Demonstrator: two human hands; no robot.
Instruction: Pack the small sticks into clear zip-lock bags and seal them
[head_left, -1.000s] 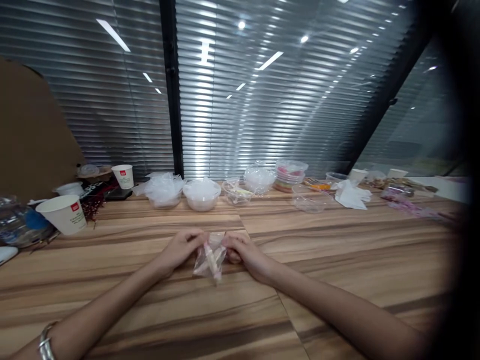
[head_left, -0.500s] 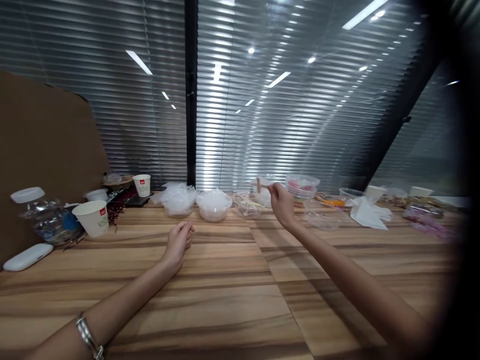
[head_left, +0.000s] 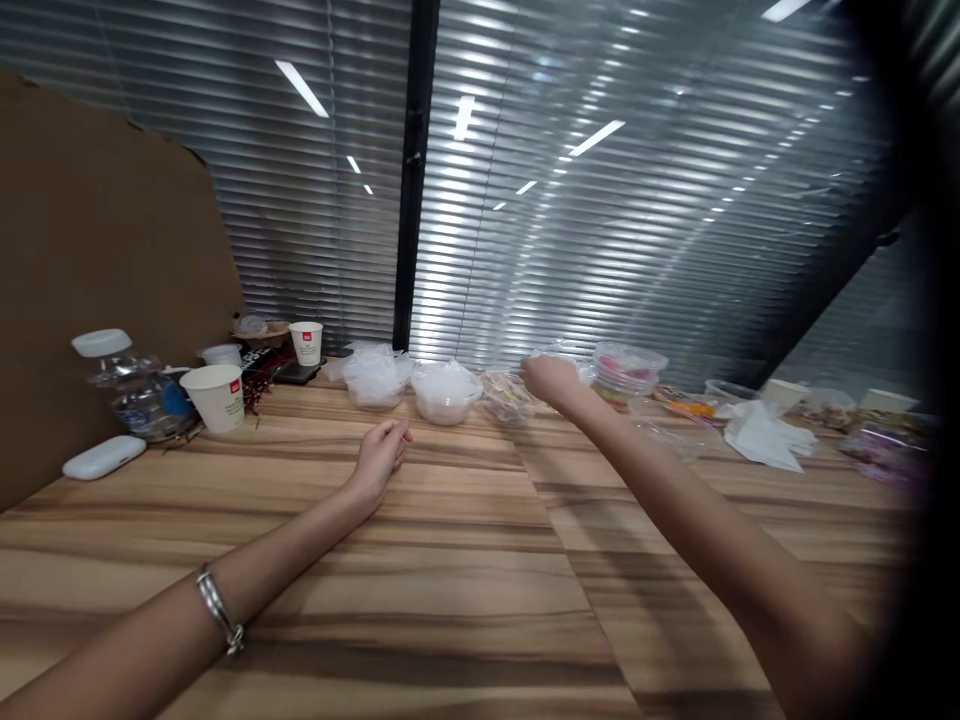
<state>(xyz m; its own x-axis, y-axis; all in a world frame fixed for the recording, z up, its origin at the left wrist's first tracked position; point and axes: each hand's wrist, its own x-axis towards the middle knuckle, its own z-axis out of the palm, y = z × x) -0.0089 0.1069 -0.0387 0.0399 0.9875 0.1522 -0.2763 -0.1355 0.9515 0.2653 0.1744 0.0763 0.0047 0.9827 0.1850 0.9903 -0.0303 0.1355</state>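
My left hand (head_left: 381,458) rests on the wooden table with its fingers curled in, nothing visible in them. Just beyond it stand a clear bowl of whitish contents (head_left: 448,393) and a container covered in crumpled clear plastic (head_left: 373,378). My right hand (head_left: 553,380) is stretched toward the back of the table with its fingers closed. Its fingertips are turned away, so what they hold is hidden. Close to its left is a clear plastic container (head_left: 507,398) with pale pieces inside. Behind the hand, clear plastic (head_left: 566,352) shows in part.
At left are a paper cup (head_left: 215,398), a clear bottle (head_left: 139,395), a white case (head_left: 105,457) and a second cup (head_left: 307,343) by a dark phone-like slab. Stacked clear tubs (head_left: 628,368), an orange packet (head_left: 686,403) and white tissue (head_left: 769,435) lie at right. Window blinds stand behind.
My right hand has moved left and turned over toward the clear container; the small brownish piece seen at its fingertips is now hidden. My left hand stays curled on the table. The view has shifted.
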